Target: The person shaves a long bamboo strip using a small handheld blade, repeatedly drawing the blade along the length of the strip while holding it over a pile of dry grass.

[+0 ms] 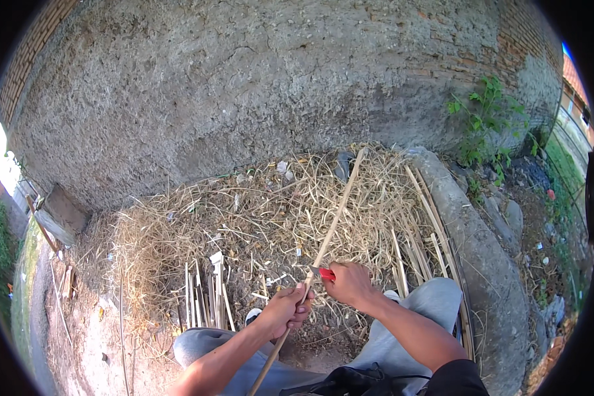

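Bamboo shavings everywhere, basically, so going left to right: over by the left knee a bunch of short pale split bamboo slats (204, 297) is standing and leaning together in the litter, which to me reads like pieces already finished and set aside, though I can't tell how many more are wanted. Behind them the big heap of dry straw-coloured shavings and curls (244, 218) is piling up against the rough grey plastered wall (244, 86), so a fair bit of whittling looks done. Next, the left hand (285, 309) is closing all its fingers around the long thin tan bamboo stick (333, 221), which is running diagonally from between the grey-trousered knees, through that fist, up and right into the pile. Just right of it, the right hand (351, 282) is curling tight around a small red-handled knife (323, 272), with the blade pointing left and sitting right at the stick; whether the edge is actually biting in is too small to tell. My guess is this stick is only partway shaved, since most of its length is looking uncut. Further right, more long pale bamboo strips (429, 218) are lying along the curved grey concrete kerb (482, 244), with a green leafy weed (485, 115) growing by the wall.
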Action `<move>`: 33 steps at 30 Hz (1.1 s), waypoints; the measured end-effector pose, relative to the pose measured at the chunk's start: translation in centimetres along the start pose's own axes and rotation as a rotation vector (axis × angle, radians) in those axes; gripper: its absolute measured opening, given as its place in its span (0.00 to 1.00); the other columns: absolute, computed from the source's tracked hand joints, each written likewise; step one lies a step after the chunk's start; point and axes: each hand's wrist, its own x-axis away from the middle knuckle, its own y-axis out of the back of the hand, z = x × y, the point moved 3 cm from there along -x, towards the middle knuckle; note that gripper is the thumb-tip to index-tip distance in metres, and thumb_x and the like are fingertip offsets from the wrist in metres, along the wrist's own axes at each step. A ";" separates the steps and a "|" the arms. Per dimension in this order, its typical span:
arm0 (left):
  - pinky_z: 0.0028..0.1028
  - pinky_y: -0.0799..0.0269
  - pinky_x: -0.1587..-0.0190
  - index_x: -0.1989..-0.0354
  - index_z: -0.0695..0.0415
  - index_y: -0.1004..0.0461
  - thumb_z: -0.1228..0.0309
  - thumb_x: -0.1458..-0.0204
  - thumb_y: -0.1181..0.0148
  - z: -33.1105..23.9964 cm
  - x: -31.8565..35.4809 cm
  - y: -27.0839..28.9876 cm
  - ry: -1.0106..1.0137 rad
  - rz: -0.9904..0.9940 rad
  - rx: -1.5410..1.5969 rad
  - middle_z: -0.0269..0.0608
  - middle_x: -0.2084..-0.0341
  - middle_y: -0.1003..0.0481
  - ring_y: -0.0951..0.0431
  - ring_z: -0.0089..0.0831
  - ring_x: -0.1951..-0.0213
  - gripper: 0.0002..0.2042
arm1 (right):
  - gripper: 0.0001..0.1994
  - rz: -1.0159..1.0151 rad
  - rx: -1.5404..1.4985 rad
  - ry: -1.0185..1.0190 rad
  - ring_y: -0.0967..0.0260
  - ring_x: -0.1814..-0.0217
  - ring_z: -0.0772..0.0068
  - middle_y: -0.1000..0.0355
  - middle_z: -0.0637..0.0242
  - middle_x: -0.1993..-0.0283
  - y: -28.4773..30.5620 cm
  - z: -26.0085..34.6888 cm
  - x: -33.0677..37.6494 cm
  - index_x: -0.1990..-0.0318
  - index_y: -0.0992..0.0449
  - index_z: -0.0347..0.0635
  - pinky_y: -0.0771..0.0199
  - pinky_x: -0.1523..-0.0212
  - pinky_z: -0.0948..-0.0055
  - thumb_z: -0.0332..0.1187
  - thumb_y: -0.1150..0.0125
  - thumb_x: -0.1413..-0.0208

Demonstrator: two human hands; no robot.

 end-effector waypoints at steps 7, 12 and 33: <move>0.20 0.54 0.87 0.66 0.54 0.38 0.54 0.32 0.65 0.4 -0.4 -0.7 -0.069 -0.114 -0.095 0.27 0.84 0.43 0.48 0.16 0.87 0.18 | 0.09 0.009 -0.004 -0.117 0.25 0.70 0.43 0.25 0.49 0.74 -0.7 0.0 -0.1 0.70 0.22 0.39 0.25 0.66 0.50 0.35 0.40 0.50; 0.21 0.55 0.88 0.67 0.54 0.40 0.55 0.32 0.65 0.9 -0.9 -1.3 -0.132 -0.186 -0.162 0.28 0.85 0.45 0.48 0.17 0.87 0.17 | 0.07 0.025 0.107 -0.161 0.24 0.70 0.41 0.25 0.45 0.74 -1.7 -1.0 -0.7 0.71 0.23 0.40 0.24 0.65 0.48 0.32 0.46 0.49; 0.19 0.59 0.89 0.68 0.54 0.44 0.54 0.31 0.69 5.0 4.4 0.3 0.244 0.052 -0.108 0.27 0.86 0.49 0.53 0.15 0.88 0.18 | 0.09 -0.027 0.153 -0.555 0.24 0.56 0.43 0.24 0.44 0.61 1.5 -9.3 -2.6 0.66 0.20 0.35 0.27 0.54 0.49 0.27 0.47 0.47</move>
